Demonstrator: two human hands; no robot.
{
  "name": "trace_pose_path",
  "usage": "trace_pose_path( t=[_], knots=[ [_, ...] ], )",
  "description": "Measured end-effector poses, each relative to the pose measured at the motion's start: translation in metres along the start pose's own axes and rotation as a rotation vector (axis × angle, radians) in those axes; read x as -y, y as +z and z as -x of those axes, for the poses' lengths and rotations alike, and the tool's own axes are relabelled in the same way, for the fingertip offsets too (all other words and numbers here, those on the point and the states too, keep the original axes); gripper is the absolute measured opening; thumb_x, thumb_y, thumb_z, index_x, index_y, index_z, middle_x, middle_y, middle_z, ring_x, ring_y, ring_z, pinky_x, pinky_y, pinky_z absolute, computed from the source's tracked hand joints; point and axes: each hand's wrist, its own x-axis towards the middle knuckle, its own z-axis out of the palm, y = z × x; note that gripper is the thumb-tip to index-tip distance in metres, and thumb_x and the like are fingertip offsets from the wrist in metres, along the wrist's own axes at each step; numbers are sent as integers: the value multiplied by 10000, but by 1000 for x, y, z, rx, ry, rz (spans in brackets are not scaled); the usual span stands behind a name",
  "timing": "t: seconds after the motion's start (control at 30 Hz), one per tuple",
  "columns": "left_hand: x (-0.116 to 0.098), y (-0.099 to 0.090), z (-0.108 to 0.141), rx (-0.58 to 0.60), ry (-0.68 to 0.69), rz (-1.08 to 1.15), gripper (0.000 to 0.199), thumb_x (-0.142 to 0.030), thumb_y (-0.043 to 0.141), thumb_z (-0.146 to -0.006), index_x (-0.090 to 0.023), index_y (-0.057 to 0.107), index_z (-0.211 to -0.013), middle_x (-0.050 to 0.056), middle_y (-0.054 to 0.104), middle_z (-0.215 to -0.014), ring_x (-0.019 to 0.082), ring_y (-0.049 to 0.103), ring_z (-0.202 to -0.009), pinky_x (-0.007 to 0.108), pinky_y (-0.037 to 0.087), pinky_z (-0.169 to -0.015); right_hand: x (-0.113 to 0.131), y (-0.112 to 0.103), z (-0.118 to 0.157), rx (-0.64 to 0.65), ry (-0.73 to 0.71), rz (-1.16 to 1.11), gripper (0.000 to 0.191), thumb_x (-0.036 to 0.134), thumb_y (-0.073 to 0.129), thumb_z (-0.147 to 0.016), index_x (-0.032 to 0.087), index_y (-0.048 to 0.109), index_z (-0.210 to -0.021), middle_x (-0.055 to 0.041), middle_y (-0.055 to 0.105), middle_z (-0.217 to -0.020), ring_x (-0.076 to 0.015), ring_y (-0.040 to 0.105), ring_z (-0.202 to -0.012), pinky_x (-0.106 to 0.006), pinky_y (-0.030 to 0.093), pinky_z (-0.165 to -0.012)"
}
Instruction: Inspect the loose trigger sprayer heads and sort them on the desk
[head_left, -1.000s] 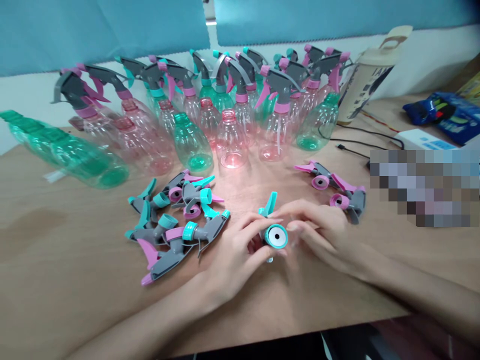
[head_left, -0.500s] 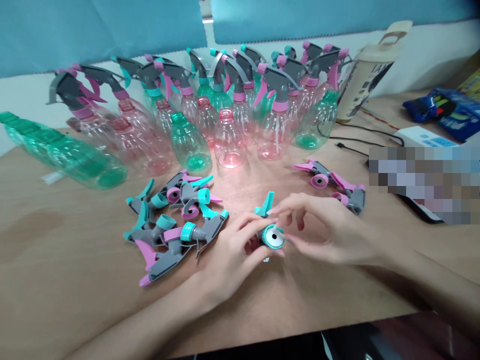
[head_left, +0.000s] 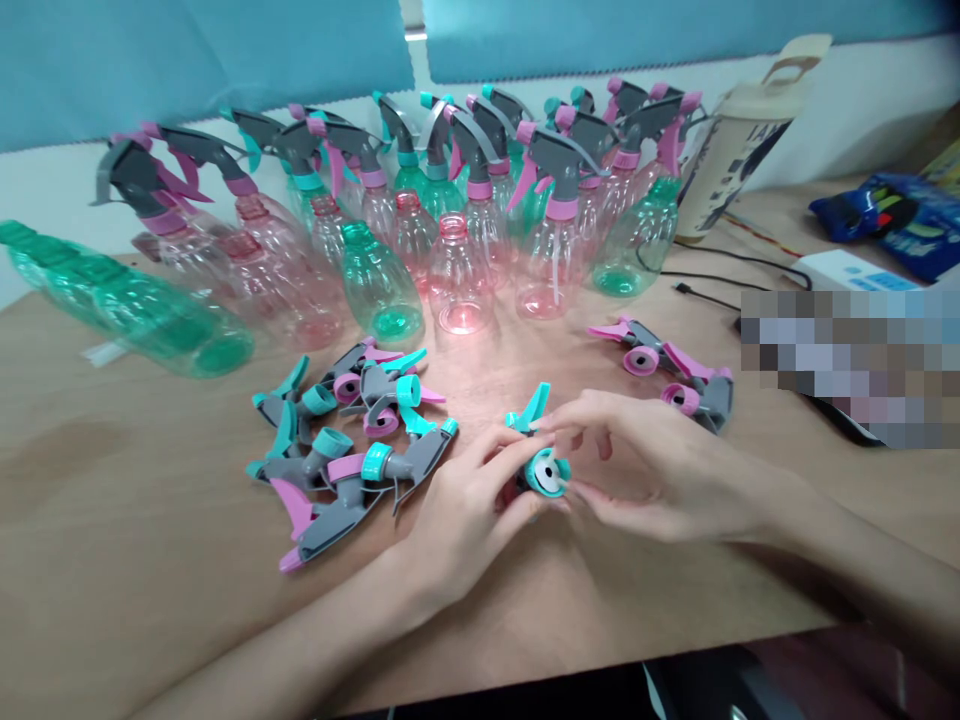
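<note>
Tabletop (head_left: 135, 520), sprayer (head_left: 547, 473) in left hand (head_left: 466, 502)

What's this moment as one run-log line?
left hand: holding teal-collared spray head | right hand: at same spray head | left side: loose spray heads | behind: bottles

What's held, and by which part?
A spray head, by the left hand, at its teal collar. The right hand is at the collar's rim; can't tell whether it grips too.
</note>
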Motion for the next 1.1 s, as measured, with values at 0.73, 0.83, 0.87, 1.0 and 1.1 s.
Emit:
trace_pose_path(
  t=[0.73, 0.83, 0.87, 1.0, 1.1],
  knots=[
    [1, 1, 1, 10, 53, -157, 321, -210, 555, -881, -182, 521, -1199, 66, 574, -1061, 183, 597, -906, 314, 537, -758, 3, 2, 0, 23, 35, 57, 506, 115, 588, -756, 235, 445, -1226, -3, 656, -1000, -134, 624, -866, -240, 476, -720],
    [1, 1, 1, 18, 42, -152, 310, -220, 560, -879, -191, 535, -1186, 67, 579, -1057, 184, 603, -898, 318, 544, -751, 3, 1, -1, 31, 42, 65, 510, 124, 596, -751, 237, 449, -1226, -15, 664, -1013, -149, 632, -859, -254, 486, -708],
    [0, 1, 1, 18, 42, -152, 309, -221, 563, -877, -191, 537, -1184, 67, 581, -1053, 184, 604, -895, 319, 545, -750, 3, 1, -1, 32, 40, 64, 509, 131, 600, -751, 239, 451, -1225, -19, 665, -1022, -155, 634, -866, -260, 490, -711],
    [0, 1, 0, 9, 53, -149, 316, -228, 589, -866, -183, 541, -1175, 68, 586, -1040, 184, 602, -900, 317, 545, -750, 3, 2, -1, 29, 49, 59, 506, 141, 602, -751, 239, 455, -1225, -29, 666, -1060, -165, 641, -907, -271, 500, -739],
    [1, 2, 0, 18, 52, -136, 313, -238, 595, -863, -180, 544, -1166, 73, 585, -1053, 192, 601, -922, 324, 547, -761, 3, 4, -1, 19, 57, 62, 522, 140, 603, -743, 243, 454, -1232, -27, 673, -1039, -176, 644, -911, -282, 506, -738]
  ],
)
